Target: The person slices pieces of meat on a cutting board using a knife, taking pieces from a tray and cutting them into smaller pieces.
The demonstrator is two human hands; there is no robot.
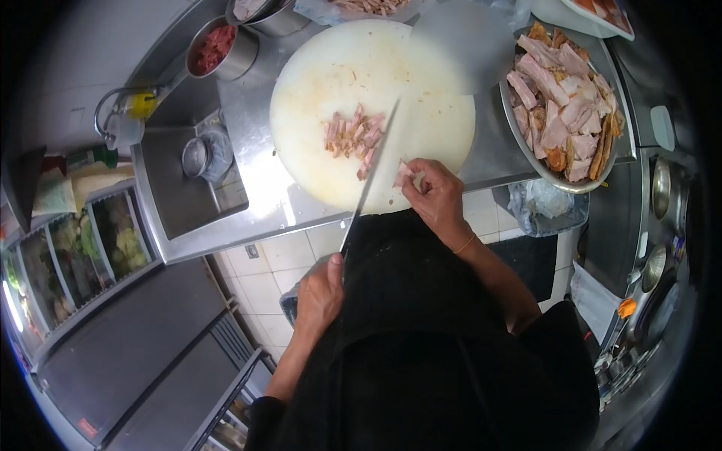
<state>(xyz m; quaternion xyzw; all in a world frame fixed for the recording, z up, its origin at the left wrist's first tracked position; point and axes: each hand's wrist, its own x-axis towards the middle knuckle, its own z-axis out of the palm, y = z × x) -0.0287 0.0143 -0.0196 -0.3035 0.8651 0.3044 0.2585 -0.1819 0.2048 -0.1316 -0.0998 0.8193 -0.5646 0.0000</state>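
A long knife (pixel 376 159) is gripped in my left hand (pixel 321 292), its blade slanting up over the round white cutting board (pixel 301 83). Just right of the blade, my right hand (pixel 436 197) pinches a small piece of pink meat (pixel 404 174) near the board's front edge. Left of the blade lies a loose pile of chopped meat (pixel 353 135). A metal bowl (pixel 560 183) heaped with larger meat slices (pixel 564 105) stands right of the board.
A sink (pixel 177 210) with a small metal cup (pixel 195 156) is at the left. Behind it stands a pot of red meat (pixel 216 49). A plastic bag (pixel 547 199) hangs below the bowl. A blurred grey shape (pixel 460 45) covers the board's upper right edge.
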